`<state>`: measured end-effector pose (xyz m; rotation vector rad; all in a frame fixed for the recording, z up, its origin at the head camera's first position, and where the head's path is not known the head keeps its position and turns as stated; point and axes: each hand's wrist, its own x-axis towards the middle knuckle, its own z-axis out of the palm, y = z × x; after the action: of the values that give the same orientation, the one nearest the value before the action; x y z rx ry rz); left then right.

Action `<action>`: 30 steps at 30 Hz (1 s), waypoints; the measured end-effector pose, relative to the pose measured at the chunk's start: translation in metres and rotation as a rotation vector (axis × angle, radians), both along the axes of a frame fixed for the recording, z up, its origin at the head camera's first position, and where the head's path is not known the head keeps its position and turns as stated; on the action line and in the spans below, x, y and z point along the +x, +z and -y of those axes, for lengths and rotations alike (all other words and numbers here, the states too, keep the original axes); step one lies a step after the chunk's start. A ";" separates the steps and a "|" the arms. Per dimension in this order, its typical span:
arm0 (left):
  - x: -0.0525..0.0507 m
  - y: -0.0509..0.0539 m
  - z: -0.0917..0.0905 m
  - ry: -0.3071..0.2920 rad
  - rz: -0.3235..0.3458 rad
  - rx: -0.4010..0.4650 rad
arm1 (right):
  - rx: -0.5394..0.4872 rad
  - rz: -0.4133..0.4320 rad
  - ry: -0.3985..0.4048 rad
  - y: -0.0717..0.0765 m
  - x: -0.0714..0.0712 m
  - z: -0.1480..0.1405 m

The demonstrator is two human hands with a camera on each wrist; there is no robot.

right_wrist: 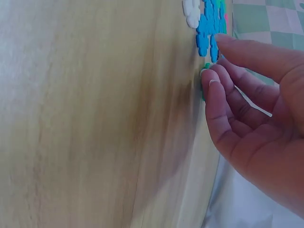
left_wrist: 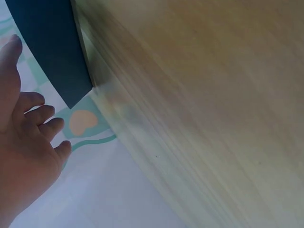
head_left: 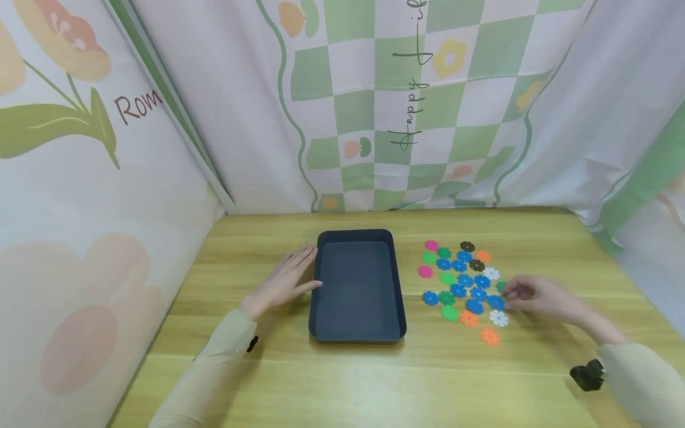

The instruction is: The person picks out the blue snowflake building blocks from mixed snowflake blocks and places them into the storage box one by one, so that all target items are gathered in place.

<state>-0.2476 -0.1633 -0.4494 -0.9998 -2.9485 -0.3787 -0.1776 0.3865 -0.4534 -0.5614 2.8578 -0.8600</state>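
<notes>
A dark rectangular tray [head_left: 357,291] stands on the wooden table. Its left side is touched by my left hand [head_left: 286,279], fingers extended and thumb at the rim; the left wrist view shows this hand [left_wrist: 35,137] beside the dark tray wall [left_wrist: 50,42]. To the tray's right lie flat flower-shaped plastic discs [head_left: 465,280] in blue, green, orange, pink, white and brown. My right hand [head_left: 543,297] is at their right edge. In the right wrist view, its bent fingertips [right_wrist: 216,88] meet a green disc [right_wrist: 204,95], partly hidden, while the thumb stands apart.
The wooden table [head_left: 369,386] runs back to a patterned curtain [head_left: 385,107]. A printed panel [head_left: 80,220] borders it on the left. An orange disc [head_left: 489,336] lies nearest the front, and a white disc [head_left: 499,318] sits just below the right fingers.
</notes>
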 end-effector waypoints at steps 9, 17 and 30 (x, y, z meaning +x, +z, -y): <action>0.001 -0.005 0.000 -0.024 -0.008 -0.013 | 0.025 0.078 -0.029 -0.003 -0.004 0.005; 0.001 -0.007 0.001 -0.013 0.017 -0.029 | 0.047 0.070 -0.043 -0.002 -0.005 0.010; 0.002 -0.006 0.001 -0.016 0.030 -0.033 | 0.030 0.007 -0.020 -0.006 -0.005 0.009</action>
<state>-0.2452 -0.1643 -0.4557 -1.0302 -2.9846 -0.3492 -0.1828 0.3776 -0.4593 -0.5260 2.8695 -0.8197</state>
